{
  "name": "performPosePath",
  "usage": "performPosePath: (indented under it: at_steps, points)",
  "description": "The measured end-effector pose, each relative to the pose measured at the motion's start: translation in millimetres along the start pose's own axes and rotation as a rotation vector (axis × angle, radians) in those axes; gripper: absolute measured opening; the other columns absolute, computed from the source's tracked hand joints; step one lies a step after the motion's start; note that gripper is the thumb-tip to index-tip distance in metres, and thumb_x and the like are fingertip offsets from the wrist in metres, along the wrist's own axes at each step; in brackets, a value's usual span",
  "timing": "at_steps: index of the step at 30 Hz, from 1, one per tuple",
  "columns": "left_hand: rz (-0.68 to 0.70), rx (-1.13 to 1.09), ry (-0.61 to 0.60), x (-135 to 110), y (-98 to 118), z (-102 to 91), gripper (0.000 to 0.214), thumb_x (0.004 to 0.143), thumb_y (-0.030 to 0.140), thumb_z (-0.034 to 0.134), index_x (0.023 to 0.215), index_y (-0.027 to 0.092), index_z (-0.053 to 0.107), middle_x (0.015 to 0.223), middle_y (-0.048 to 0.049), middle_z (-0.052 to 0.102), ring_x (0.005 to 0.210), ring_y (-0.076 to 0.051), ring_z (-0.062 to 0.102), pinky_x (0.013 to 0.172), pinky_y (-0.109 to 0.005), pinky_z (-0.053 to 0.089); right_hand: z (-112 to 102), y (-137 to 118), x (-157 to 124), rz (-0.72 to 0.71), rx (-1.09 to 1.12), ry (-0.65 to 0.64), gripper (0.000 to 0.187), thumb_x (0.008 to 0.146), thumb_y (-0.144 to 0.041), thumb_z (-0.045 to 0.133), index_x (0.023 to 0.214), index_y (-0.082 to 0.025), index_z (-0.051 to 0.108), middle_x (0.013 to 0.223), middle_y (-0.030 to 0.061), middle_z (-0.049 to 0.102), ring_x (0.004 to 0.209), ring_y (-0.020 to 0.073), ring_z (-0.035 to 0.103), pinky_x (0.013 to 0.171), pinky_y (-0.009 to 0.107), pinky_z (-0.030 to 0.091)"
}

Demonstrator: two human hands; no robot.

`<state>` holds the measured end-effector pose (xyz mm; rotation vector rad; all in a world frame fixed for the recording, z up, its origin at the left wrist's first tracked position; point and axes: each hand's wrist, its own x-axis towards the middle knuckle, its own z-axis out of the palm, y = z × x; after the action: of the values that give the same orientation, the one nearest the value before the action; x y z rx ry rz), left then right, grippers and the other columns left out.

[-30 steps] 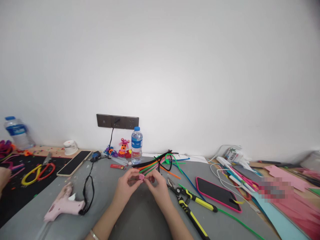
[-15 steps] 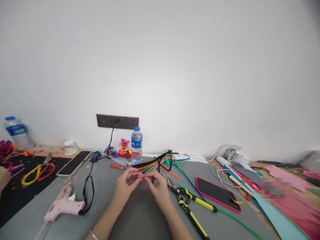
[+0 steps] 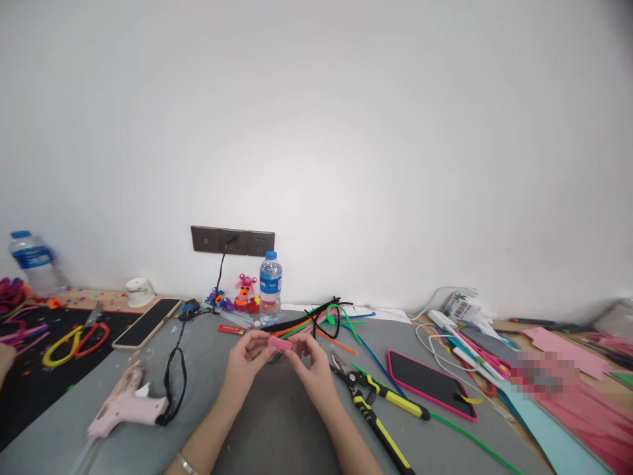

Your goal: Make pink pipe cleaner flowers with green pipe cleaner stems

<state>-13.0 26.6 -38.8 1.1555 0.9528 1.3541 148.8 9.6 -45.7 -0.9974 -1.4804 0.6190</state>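
Turning since half a second before, the pink piece (image 3: 280,344) now showed its longer side between the fingertips instead of a small bunched shape, and another person's hand (image 3: 4,360) at the left edge had slid farther out of view. I had the left hand (image 3: 243,367) pinching the piece's left end between thumb and fingers, while the right hand (image 3: 313,371) gripped the other end in the same way. From my post, I saw the piece held over the grey mat (image 3: 277,439), on the near side of the bottle (image 3: 270,288) and by the near ends of the stems (image 3: 293,325). Just right of the right hand lay the pliers (image 3: 353,379), handles spread, with the pink-cased phone (image 3: 430,384) beyond. Over on the left lay the glue gun (image 3: 129,406), and farther off the scissors (image 3: 76,342).
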Motion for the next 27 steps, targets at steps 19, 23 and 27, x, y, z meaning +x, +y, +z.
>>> performPosePath:
  at_steps: [19,23,27]
  points:
    - [-0.063,0.062,-0.054,-2.5,3.6,0.8,0.041,0.060,0.044,0.083,0.086,0.015,0.068,0.080,-0.0087,0.078,0.073,-0.023,0.073,0.065,-0.030,0.057,-5.4,-2.6,3.8,-0.084,-0.026,0.077,0.013,0.085,-0.031,0.061,0.082,-0.020,0.068,0.068,0.0004,0.060,0.062,0.0158,0.053,0.059,0.027,0.044]
    - [-0.079,0.062,-0.062,-2.7,4.7,0.6,0.039,0.063,0.044,0.081,0.087,0.015,0.070,0.080,-0.0087,0.078,0.074,-0.023,0.072,0.065,-0.029,0.056,-6.3,-1.1,4.1,-0.078,-0.037,0.079,0.015,0.085,-0.033,0.062,0.082,-0.020,0.070,0.069,0.0013,0.061,0.063,0.0163,0.054,0.059,0.027,0.045]
    - [-0.079,0.057,-0.038,-3.1,5.7,1.4,0.040,0.060,0.045,0.082,0.083,0.015,0.070,0.081,-0.0084,0.078,0.076,-0.024,0.071,0.064,-0.028,0.055,-6.2,-0.3,3.0,-0.075,-0.045,0.075,0.015,0.086,-0.032,0.062,0.086,-0.020,0.072,0.071,0.0026,0.064,0.064,0.0171,0.055,0.060,0.028,0.045]
